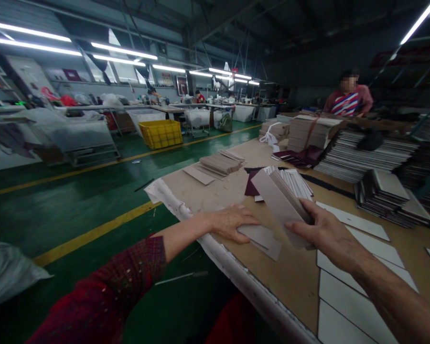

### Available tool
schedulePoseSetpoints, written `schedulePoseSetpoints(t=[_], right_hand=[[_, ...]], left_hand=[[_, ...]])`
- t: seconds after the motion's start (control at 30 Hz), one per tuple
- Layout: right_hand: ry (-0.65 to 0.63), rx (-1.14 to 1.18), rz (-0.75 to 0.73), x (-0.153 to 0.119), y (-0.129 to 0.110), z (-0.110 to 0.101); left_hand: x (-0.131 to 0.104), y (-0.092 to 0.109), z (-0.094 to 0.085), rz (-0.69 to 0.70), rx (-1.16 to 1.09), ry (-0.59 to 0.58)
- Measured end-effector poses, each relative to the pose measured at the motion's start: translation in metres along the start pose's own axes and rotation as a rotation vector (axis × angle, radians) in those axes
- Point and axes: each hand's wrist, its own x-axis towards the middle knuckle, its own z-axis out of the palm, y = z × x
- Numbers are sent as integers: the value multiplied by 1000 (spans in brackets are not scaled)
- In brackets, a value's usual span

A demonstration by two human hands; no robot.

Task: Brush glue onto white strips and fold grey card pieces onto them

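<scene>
My right hand (pixel 322 227) is closed around a thick stack of long greyish-beige cardboard strips (pixel 272 198), thumb on the near face, fingers behind. The stack is tilted up above the table. My left hand (pixel 232 223) is low over the brown tabletop, its thumb and fingers closed about the left end of a few loose cardboard strips (pixel 263 239). These strips lie slightly fanned; part of them is under my fingers. Beyond my hands, a spread pile of similar strips (pixel 218 165) lies on the table. White-edged pieces (pixel 295 181) on dark red material sit behind the held stack.
White panels (pixel 351 303) lie in rows on the right of the table (pixel 294 282). Tall board stacks (pixel 365 150) stand at the back right, a co-worker (pixel 349 98) behind them. A yellow crate (pixel 161 134) stands on the green floor. The table's padded edge (pixel 236 277) runs close by.
</scene>
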Motion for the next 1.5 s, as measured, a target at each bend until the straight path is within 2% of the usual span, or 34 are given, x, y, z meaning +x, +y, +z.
schedulePoseSetpoints(t=[0.07,0.1,0.2,0.27,0.37,0.47,0.57,0.67,0.77,0.87,0.97,1.03,1.13,1.2,1.4,1.5], right_hand=[[16,-40,-20,-1,3,1],[23,-77,-45,-2,4,3],[47,-259,-149,-3,4,9],[81,-428,-245,-2,4,17],[113,-723,-463,3,9,37],[3,-974,-593,10,18,63],[-100,-1022,-596,14,29,80],[-148,-953,-573,18,35,80],[-189,-885,-547,21,36,72],[-217,-829,-528,22,35,66],[-242,-806,-503,23,34,66],[-256,-816,-474,24,34,67],[-277,-834,-422,26,35,68],[-284,-814,-393,27,34,66],[-328,-768,-192,28,16,57],[-361,-789,-162,28,10,57]], left_hand=[[-2,1,-4,-31,-89,9],[-5,0,-9,-80,-189,68],[-24,-7,-26,-319,-536,426],[-40,-15,-32,-466,-652,652],[-60,-27,-25,-604,-701,802],[-67,-31,-5,-678,-739,834],[-67,-29,11,-673,-710,772],[-64,-26,13,-651,-636,668],[-62,-27,3,-604,-576,565],[-58,-32,-17,-507,-528,462],[-51,-37,-40,-353,-347,269],[-42,-39,-51,-262,-186,96],[-29,-40,-55,-185,-8,-163],[-24,-38,-53,-159,66,-261],[-28,-34,-48,-136,62,-241],[-34,-34,-49,-148,59,-226]])
